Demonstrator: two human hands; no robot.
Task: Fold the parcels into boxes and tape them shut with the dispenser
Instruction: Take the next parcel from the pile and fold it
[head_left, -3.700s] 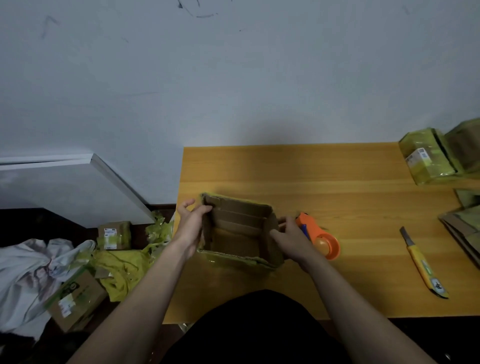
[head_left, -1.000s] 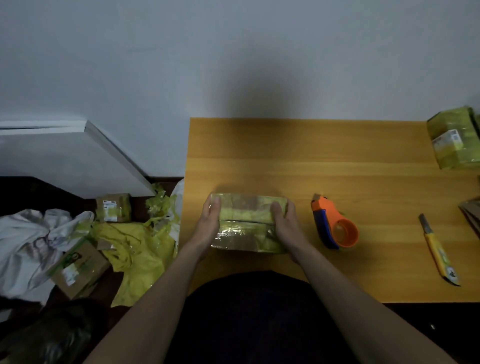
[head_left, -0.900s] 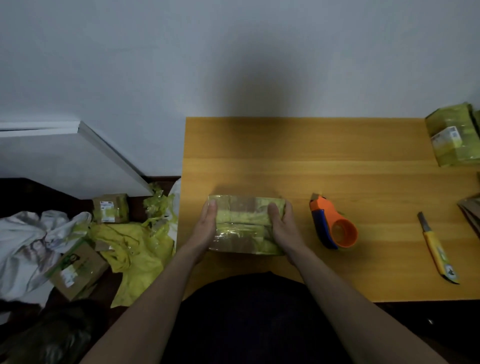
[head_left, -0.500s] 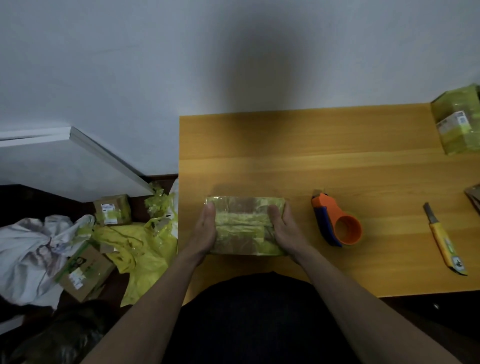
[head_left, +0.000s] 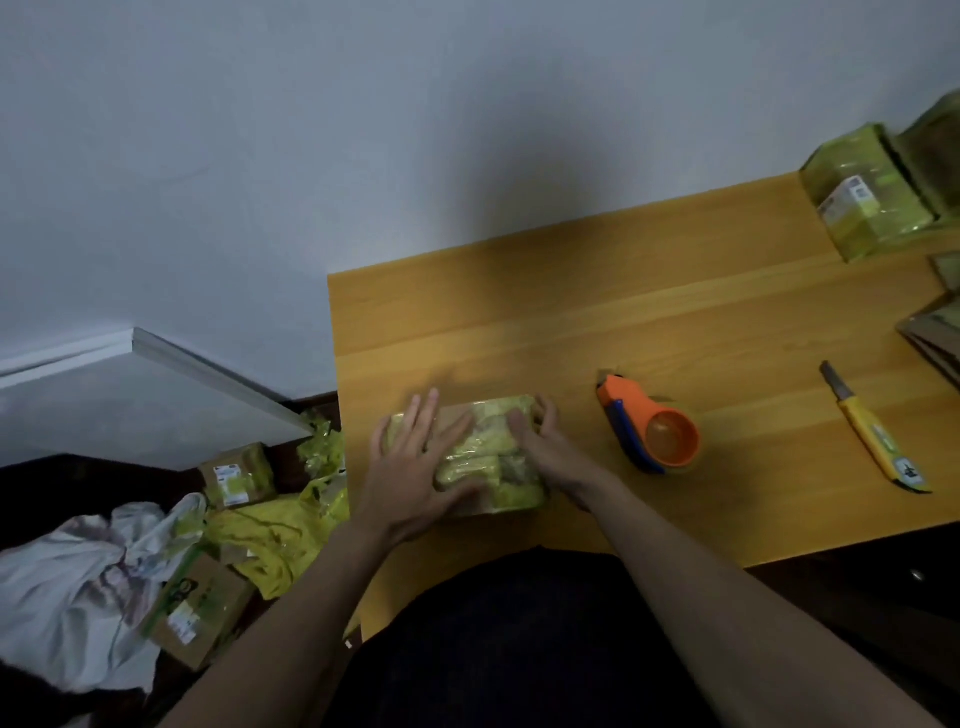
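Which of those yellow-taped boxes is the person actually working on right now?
The box near the table's front left, pressed under both hands; the labelled box sits untouched at the far right corner.
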